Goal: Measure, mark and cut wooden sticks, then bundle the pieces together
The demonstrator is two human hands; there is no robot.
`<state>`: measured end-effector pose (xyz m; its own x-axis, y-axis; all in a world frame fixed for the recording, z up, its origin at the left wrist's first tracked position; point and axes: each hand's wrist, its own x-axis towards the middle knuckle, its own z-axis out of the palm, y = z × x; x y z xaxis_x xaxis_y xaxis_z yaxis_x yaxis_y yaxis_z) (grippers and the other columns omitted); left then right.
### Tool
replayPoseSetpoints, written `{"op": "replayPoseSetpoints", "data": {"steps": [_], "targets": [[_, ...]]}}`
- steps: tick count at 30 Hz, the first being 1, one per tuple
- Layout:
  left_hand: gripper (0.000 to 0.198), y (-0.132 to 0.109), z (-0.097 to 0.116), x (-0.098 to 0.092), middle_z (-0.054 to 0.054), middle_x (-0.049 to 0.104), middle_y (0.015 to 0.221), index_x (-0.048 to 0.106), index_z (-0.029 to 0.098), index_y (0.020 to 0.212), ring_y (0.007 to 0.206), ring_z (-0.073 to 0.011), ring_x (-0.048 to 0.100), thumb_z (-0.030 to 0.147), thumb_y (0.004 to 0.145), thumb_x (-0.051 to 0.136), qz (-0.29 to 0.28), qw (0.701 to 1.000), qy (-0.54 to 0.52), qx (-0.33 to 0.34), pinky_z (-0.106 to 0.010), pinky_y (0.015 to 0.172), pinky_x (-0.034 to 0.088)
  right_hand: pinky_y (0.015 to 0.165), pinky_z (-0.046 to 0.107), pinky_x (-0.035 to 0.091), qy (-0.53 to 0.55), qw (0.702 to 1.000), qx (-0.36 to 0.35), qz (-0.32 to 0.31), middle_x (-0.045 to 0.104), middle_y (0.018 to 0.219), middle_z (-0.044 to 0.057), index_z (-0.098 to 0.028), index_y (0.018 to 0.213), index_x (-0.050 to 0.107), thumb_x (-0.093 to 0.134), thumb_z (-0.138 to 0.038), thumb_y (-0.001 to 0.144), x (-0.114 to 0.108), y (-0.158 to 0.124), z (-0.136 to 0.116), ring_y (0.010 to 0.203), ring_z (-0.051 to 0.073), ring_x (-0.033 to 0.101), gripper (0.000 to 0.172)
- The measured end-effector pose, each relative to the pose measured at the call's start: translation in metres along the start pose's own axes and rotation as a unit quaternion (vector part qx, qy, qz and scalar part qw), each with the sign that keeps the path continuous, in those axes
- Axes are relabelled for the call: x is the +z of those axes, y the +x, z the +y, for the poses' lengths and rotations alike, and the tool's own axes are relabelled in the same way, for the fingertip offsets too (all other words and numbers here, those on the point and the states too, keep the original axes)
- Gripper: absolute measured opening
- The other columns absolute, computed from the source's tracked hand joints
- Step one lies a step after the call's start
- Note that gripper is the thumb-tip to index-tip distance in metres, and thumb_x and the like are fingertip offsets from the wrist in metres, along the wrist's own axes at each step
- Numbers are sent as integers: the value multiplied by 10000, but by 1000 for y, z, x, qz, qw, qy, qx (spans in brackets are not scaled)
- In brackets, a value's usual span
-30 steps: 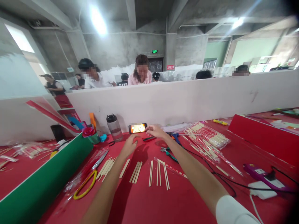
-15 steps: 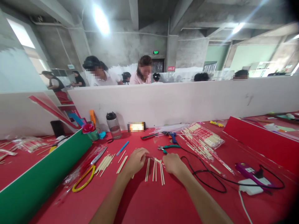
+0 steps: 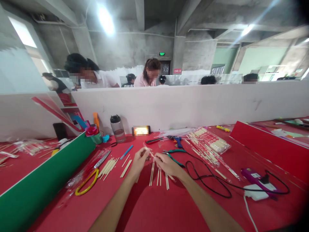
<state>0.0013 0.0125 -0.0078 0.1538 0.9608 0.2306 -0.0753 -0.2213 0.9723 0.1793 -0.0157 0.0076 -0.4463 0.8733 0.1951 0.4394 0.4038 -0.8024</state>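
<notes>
My left hand (image 3: 139, 160) and my right hand (image 3: 166, 163) meet over the red table (image 3: 154, 206), both pinching a thin wooden stick (image 3: 147, 150) raised a little off the surface. Under and beside the hands lie several cut wooden sticks (image 3: 159, 176) in short rows. More sticks (image 3: 109, 166) lie in a loose pile to the left. Teal-handled pliers (image 3: 174, 152) rest just beyond my right hand.
A green board (image 3: 41, 187) slants along the left. Yellow-handled scissors (image 3: 88, 183), a water bottle (image 3: 117, 129), a phone (image 3: 141, 130), packs of wrapped chopsticks (image 3: 210, 143), a purple glue gun (image 3: 257, 178) with black cable, and a white partition (image 3: 193, 103) with people behind.
My hands came back from the phone at the far edge to the rows of sticks, then lifted one stick between them. The view shifted slightly.
</notes>
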Motion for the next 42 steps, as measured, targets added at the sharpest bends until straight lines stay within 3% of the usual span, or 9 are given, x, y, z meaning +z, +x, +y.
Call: {"op": "replayPoseSetpoints", "data": {"steps": [4,9,14,16,20,25,30,34,42], "targets": [[345,8,2,-18,0,632,785,626,159,838,613,-76,546,474,743,729,118,985,-127,24,-194,611,460,541,210,336,45,999,-2,-24,506,590,-45,-193,889,549,317,-330,1010,19,2,5,523,110,478,295],[357,15,2,-42,-4,663,785,637,157,839,586,-58,540,455,699,774,177,971,-158,43,-174,588,444,630,225,339,-15,999,-29,16,537,687,-24,-193,833,547,347,-277,1000,27,3,12,639,120,512,274],[425,12,3,-31,-30,703,814,671,138,876,501,-32,484,467,644,806,193,962,-192,20,-164,514,408,665,249,322,-51,996,-22,76,541,704,-11,-194,779,508,320,-277,1001,37,3,9,686,141,506,302],[445,8,1,-18,-59,723,851,677,127,868,473,-26,460,486,638,803,181,966,-184,-2,-162,474,383,647,254,315,-38,995,-13,96,514,676,-15,-198,759,479,314,-290,998,42,3,7,659,144,485,305],[456,-1,-7,7,-94,729,938,695,126,934,466,-30,454,513,699,753,87,984,-151,-43,-172,459,394,597,254,319,33,990,-2,135,451,636,-28,-207,745,433,305,-352,996,48,5,12,600,142,432,318],[438,-8,-5,14,-88,725,902,706,133,955,508,-54,514,518,747,715,38,989,-127,-69,-190,523,448,522,241,293,140,983,5,122,386,583,-49,-205,763,449,292,-474,994,52,11,25,527,124,361,388],[417,-2,9,-3,-99,723,927,717,127,921,564,-67,523,485,710,760,20,994,-84,-66,-181,541,426,488,224,255,192,980,3,61,340,559,-69,-204,782,450,301,-542,980,40,11,24,486,106,300,419],[459,5,12,-23,-78,705,1023,706,173,1008,601,-69,541,525,714,741,96,988,-114,-35,-183,559,416,530,219,296,124,992,-5,21,397,614,-48,-192,795,484,296,-481,999,25,6,17,540,109,364,401],[410,18,18,-64,2,641,721,716,122,858,573,-54,516,445,632,827,204,968,-148,-9,-161,539,394,602,227,344,31,998,-13,-59,465,662,-32,-184,784,501,297,-363,1009,10,3,12,609,117,446,353]]}}
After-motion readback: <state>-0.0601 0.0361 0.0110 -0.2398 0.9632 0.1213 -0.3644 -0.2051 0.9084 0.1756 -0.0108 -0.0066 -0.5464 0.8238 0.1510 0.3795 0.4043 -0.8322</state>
